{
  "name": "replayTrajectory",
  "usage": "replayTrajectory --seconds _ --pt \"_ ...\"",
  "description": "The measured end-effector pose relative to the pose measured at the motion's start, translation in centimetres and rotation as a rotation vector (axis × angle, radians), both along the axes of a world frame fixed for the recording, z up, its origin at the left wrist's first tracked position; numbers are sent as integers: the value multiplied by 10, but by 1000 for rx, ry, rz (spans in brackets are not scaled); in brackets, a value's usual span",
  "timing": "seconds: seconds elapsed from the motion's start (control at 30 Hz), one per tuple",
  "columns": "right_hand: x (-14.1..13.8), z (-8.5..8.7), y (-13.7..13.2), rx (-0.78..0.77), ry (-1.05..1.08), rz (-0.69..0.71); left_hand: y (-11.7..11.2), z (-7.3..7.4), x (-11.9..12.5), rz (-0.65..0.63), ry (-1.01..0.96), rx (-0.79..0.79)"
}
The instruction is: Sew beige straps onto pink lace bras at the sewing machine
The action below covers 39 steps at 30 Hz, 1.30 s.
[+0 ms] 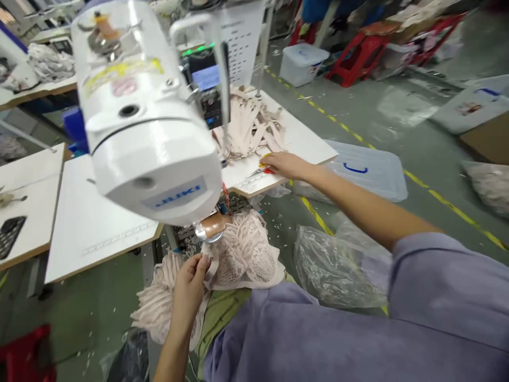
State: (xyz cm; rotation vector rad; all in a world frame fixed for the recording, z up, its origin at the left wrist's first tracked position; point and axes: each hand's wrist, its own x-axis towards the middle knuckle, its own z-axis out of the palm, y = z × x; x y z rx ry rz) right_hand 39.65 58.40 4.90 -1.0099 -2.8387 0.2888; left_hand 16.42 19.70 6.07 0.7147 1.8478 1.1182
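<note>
Bra of pale pink lace (pixel 246 249) with two cups, just one, below the head of one large white sewing machine with blue lettering (pixel 159 132), lower edge over one olive-green cloth (pixel 225 307). Two bare hands: left hand (pixel 191 276) at the bra's left side, thumb and fingers pinched nearly closed on its edge; right hand (pixel 284 164) out over one white tabletop (pixel 312 140), fingers curled downward at one small red-handled metal cutting tool (pixel 254 173) and one small yellow item (pixel 265 158); cannot tell whether gripping either. Beyond the right hand, one heap of pale pink fabric straps (pixel 254 124), too tangled to count. Left of the bra, one bunch of layered pale pink fabric (pixel 157 302) beside the left forearm, pieces overlapping too much to count. Farther left, one white board with a printed ruler scale (pixel 103 223) and one dark, phone-shaped slab (pixel 11 233). To the right, one translucent plastic box with a blue handle (pixel 377 170) and, well apart, at least two red plastic stools (pixel 358 55).
</note>
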Motion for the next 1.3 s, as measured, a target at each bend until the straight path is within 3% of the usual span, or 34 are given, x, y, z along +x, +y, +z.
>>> replayTrajectory --seconds 0.1,0.27,0.4,0.47,0.53,0.67,0.77,0.9,1.07,1.17,1.3 --pt "14 -7 -9 16 -110 76 -3 2 1 65 -202 43" --pt "35 -14 -43 18 -140 -37 -5 6 4 133 -303 52" --pt "56 -4 -111 -42 -32 -204 -9 17 4 146 -358 74" --pt "62 6 -156 -267 122 -382 -10 22 4 147 -396 79" --pt "62 17 -199 -496 132 -336 -8 26 4 148 -409 75" --pt "35 32 -256 -551 222 -7 -4 31 6 152 -362 82" --pt "7 31 -268 -476 332 151 -3 33 9 108 -295 76" --pt "-18 20 -270 -388 372 163 -6 34 11 37 -185 57" --pt "-34 13 -268 -433 378 226 -6 29 12 1 -33 56" --pt "-32 11 -264 -501 363 252 -4 26 9 -6 -94 65" --pt "-19 4 -263 -572 391 144 -5 26 4 4 -275 68"
